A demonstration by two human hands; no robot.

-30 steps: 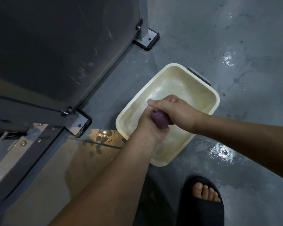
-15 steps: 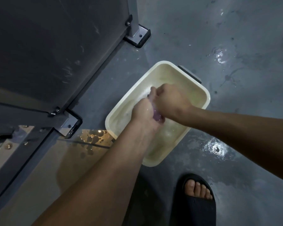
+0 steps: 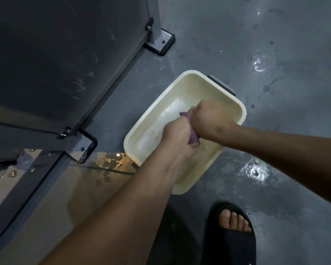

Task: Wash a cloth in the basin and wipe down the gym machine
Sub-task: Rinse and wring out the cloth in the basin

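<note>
At six o'clock, nearest the camera, a bare foot in a black slip-on sandal (image 3: 231,232) stands on the wet grey floor (image 3: 287,131). Just beyond it, the two forearms converge over the cream rectangular plastic basin (image 3: 182,87), which sits on the floor at the centre of the view. The left hand (image 3: 177,134) and right hand (image 3: 211,119) are pressed together, both clamped on the small purple cloth (image 3: 191,137), which is bunched into a twisted roll between the fists above the shallow soapy water. This looks like the wringing step, with the wiping not yet begun.

At nine to eleven o'clock, farther off, stands the dark grey metal gym machine frame (image 3: 55,64), its bolted foot plates (image 3: 160,42) on the floor.

The risks lie in the wet: puddles glisten at three o'clock and one o'clock, so a shift of the sandalled foot could slip. Wringing off-centre would send water over the basin rim, and an underwrung cloth would drip onto the machine.
</note>
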